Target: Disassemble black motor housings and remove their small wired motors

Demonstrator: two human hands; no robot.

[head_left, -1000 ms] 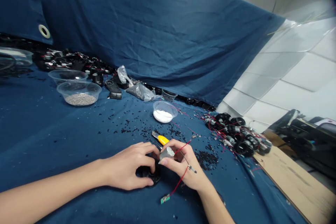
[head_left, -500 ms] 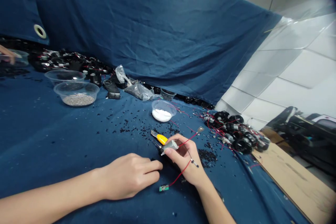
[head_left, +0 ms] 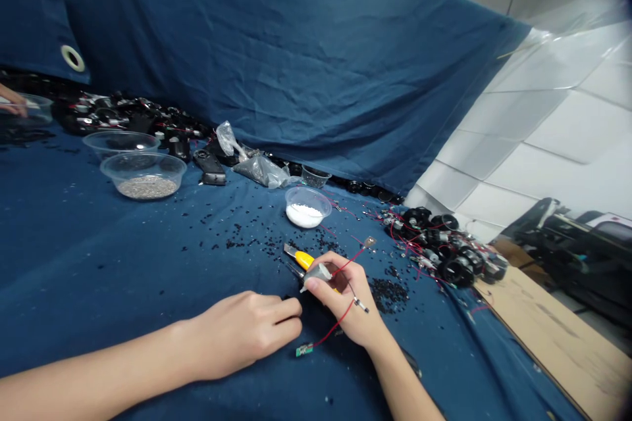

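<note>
Between the thumb and fingers of my right hand [head_left: 353, 296] is a small grey motor [head_left: 317, 274]. Red wires trail from it, one to a small green circuit board [head_left: 305, 350], another to a little metal tab [head_left: 369, 242]. Behind the motor a yellow utility knife [head_left: 302, 258] shows its blade, pointing up and left; I cannot tell whether it touches the hand. My left hand [head_left: 251, 329] rests low to the left, its fingers curled and pinched near a dark bit on the cloth. What it holds, if anything, is hidden.
Tiny black parts [head_left: 388, 295] lie scattered over the blue cloth [head_left: 187, 256]. Beyond stand a bowl of white pieces [head_left: 306, 214] and a bowl of metal bits [head_left: 148, 185]. A pile of wired parts [head_left: 457, 256] sits at right. Another person's hand [head_left: 12, 102] is at far left.
The motor and my right hand have shifted slightly left, the dangling circuit board with them. My left hand has barely moved. The other person's hand has drawn slightly left.
</note>
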